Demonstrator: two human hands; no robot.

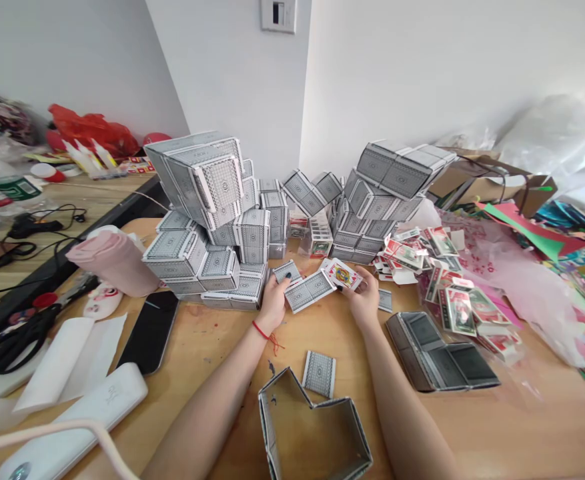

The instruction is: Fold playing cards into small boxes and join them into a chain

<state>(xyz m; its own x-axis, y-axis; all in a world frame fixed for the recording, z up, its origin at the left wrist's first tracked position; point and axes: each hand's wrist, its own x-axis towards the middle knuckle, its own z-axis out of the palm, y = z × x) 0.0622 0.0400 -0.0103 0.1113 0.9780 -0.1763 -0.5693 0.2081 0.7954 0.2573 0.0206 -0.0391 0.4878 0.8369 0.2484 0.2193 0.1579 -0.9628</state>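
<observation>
My left hand is closed on a grey-patterned card box and keeps it just above the wooden table. Beside it my right hand pinches a fan of playing cards, face up, at the box's right end. Behind both hands rises a big heap of grey card boxes. A single grey deck lies on the table between my forearms. In front of me stands an open grey carton, nothing visible inside.
Red-and-white card packs are scattered at the right, beside flattened grey cartons and coloured paper. At the left lie a black phone, a pink roll, scissors and white paper.
</observation>
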